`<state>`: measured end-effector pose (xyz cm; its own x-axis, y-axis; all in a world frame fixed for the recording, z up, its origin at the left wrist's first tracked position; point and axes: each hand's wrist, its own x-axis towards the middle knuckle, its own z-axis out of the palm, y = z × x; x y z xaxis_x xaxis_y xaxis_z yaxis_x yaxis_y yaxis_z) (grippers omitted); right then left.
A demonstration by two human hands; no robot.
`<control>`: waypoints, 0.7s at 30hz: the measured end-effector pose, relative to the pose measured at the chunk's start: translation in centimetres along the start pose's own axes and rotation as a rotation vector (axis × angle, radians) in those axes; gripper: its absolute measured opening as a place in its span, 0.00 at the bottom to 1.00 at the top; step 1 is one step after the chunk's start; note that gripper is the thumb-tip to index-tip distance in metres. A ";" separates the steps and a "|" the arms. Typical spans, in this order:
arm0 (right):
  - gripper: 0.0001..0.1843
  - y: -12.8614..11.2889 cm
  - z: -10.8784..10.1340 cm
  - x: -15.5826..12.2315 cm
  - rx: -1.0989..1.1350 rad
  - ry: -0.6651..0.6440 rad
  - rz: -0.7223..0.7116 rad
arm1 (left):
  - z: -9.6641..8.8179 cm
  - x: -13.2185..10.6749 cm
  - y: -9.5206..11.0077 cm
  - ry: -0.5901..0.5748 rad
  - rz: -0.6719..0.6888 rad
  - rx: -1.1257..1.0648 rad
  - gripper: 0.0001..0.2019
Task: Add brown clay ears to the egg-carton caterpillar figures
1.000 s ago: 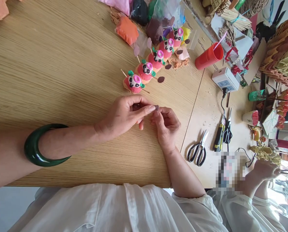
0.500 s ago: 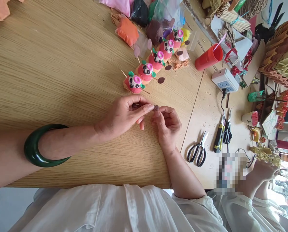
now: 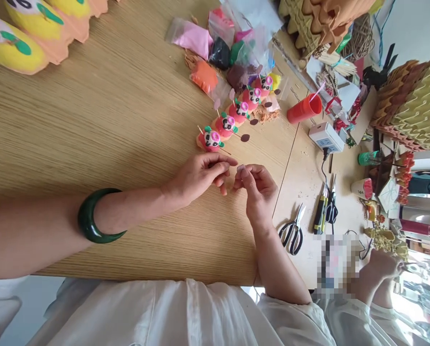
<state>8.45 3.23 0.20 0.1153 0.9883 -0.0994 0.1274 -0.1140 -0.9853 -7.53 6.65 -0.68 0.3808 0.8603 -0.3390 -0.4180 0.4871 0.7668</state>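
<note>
As R hand (image 3: 261,191) part-hides it, tiny pc. (image 3: 240,168) unclear.

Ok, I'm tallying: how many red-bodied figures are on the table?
5, in one slanting row: the first figure nearest the left hand, then the second figure, third figure, fourth figure and fifth figure, farthest away. The bags could hide more.

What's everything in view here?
Small piece: one, greyish, centre
Pink figures: five, pink, upper middle
Yellow figures: three, yellow, top left
Bags: several, mixed, upper middle
Cup: one, red, right
Socket: one, white, right
Scissors: one clear pair, black, right
Tool: one, yellow, right
Tray stacks: two, yellow-brown, upper right
Clutter: uncounted, mixed, right
Table: one, brown, underneath
Co-worker: one, white sleeves, right
Bangle: one, green, left arm
Left hand: one, bare, centre
Right hand: one, bare, holding piece
</note>
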 end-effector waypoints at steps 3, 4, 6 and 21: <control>0.14 -2.5 -0.5 1.2 -0.085 -0.081 0.040 | 0.1 0.1 0.2 0.036 -0.026 -0.159 0.06; 0.14 -3.2 -0.6 1.7 -0.107 -0.094 0.049 | 0.1 0.1 0.3 0.044 -0.031 -0.205 0.06; 0.12 -4.5 -0.7 2.7 -0.161 -0.119 0.083 | 0.2 0.1 0.4 0.047 -0.043 -0.277 0.07; 0.10 -7.0 0.3 5.3 -0.364 -0.255 0.200 | 0.2 -0.1 0.8 0.087 -0.110 -0.304 0.08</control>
<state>7.86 9.31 6.50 -0.0663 0.9316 -0.3573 0.4685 -0.2871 -0.8355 -7.70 6.91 0.05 0.3711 0.8034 -0.4656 -0.6100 0.5890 0.5302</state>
